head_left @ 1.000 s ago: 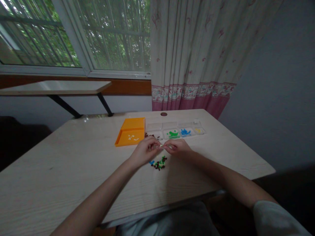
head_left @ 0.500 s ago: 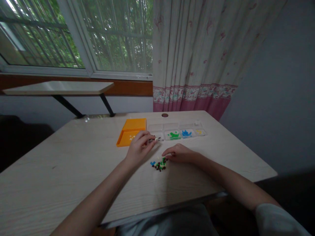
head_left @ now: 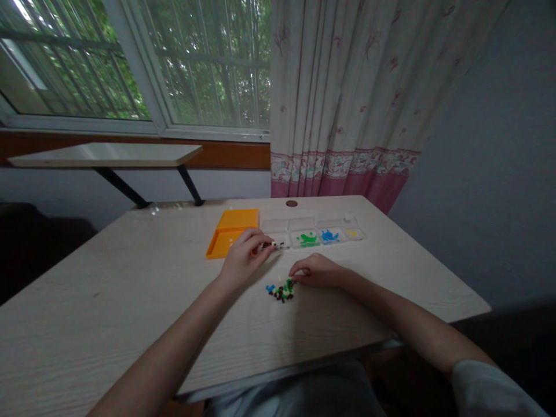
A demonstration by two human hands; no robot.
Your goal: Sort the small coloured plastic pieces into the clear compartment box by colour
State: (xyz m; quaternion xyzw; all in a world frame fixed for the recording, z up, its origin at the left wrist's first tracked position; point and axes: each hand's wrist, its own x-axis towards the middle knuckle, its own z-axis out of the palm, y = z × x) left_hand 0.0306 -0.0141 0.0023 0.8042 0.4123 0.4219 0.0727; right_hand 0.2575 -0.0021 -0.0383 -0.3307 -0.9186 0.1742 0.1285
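Note:
On the table, a small mixed pile of tiny toy bricks [head_left: 281,291] shows brown, green, blue and pale pieces. My right hand [head_left: 318,271] rests at the pile's right edge, thumb and forefinger closed together over the pieces; what is between them, if anything, is too small to make out. My left hand [head_left: 244,255] reaches to the near left compartment of a clear divided tray [head_left: 303,222], its fingers pinched. Dark and white pieces [head_left: 278,244] show at its fingertips, but I cannot tell which of them it holds and which lie in the compartment.
Green bricks [head_left: 307,238], blue bricks [head_left: 330,235] and yellow bricks [head_left: 351,233] lie in separate tray compartments. An open orange case [head_left: 238,219] stands left of the tray, partly behind my left hand. A raised shelf [head_left: 108,153] overhangs the table's back left.
My left hand has shifted and turned slightly, its fingertips a little lower at the compartment. My right thumb and forefinger have drawn closer together beside the pile, a touch to the right.

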